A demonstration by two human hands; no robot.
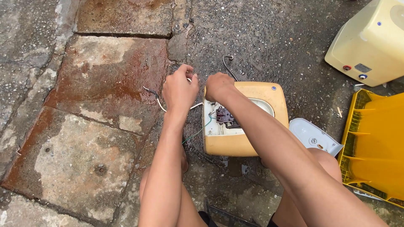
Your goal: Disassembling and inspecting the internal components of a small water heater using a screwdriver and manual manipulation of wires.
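Left hand [180, 89]: pinching the white wire [160, 104], just left of the opened yellow appliance casing [235, 145].
Right hand [217, 86]: fisted at the casing's top-left corner.

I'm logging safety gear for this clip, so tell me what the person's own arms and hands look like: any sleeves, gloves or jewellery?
Both arms are bare right up to the bottom edge of the picture, with no sleeves showing. The left hand and right hand wear no gloves. No watch, bracelet or ring can be seen on either wrist or hand.
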